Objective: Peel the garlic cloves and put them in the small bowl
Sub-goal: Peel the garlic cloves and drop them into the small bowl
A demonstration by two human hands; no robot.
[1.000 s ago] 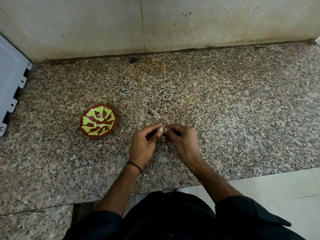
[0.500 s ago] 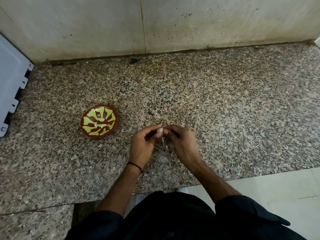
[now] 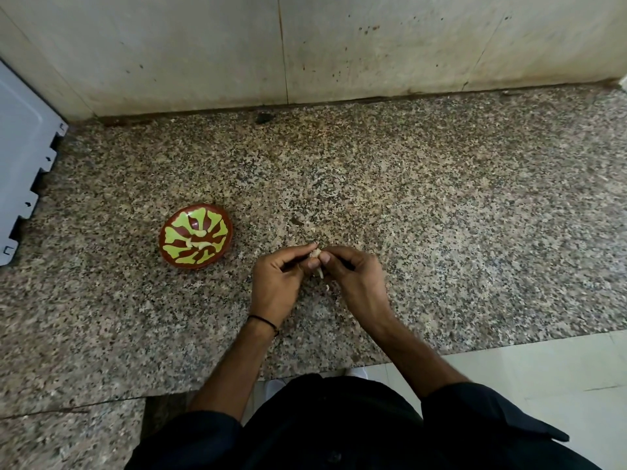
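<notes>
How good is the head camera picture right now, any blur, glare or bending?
Head view: soft, even light, only faint shadows under the left hand and right hand; no strong glare; the granite counter and small bowl look sharp; the garlic clove pinched between both hands is too small for detail; the wide lens bows the wall's base line.
</notes>
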